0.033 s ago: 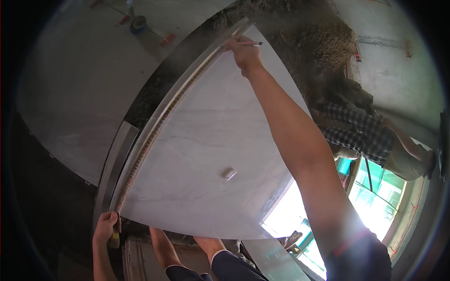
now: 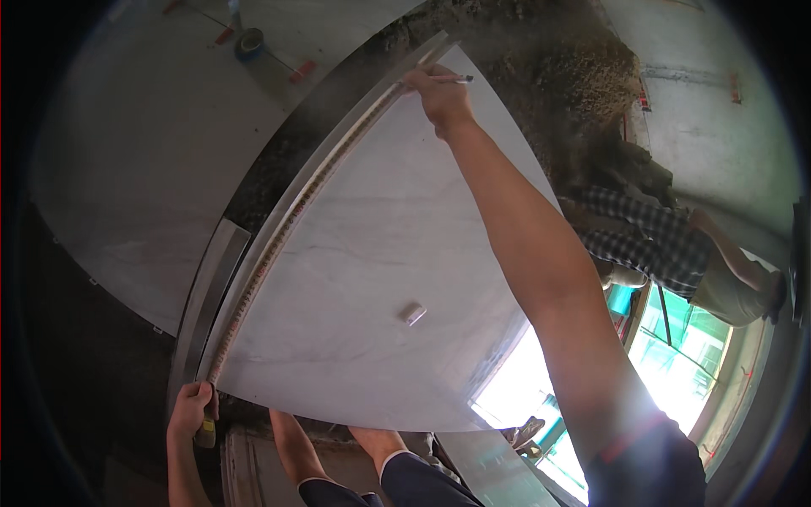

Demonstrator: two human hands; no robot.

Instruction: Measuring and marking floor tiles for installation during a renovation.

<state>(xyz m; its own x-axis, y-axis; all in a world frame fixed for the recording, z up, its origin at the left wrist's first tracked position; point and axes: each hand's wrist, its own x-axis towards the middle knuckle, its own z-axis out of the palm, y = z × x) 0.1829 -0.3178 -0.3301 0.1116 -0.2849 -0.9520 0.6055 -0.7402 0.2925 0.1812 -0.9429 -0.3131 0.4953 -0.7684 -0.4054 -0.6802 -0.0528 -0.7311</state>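
Note:
A white, faintly veined slab [image 2: 372, 253] lies beneath me, with an extended tape measure [image 2: 296, 209] along its left edge, beside a long metal strip [image 2: 317, 158]. My left hand [image 2: 190, 410] grips the tape's yellow case [image 2: 205, 427] at the lower left corner. My right hand [image 2: 438, 100] is at the far end, fingers closed on a slim pen-like marker [image 2: 460, 79] over the tape; whether they also pinch the tape is unclear. A small white block [image 2: 412, 313] rests on the slab.
A second pale slab [image 2: 144, 169] carries a tape roll [image 2: 249, 45] and red clips. A metal bar [image 2: 209, 287] lies between slabs. Dark rough mortar [image 2: 566, 76] borders them. My bare legs show below. A person in checked trousers [image 2: 642, 228] bends at the right, near bright windows [image 2: 676, 363].

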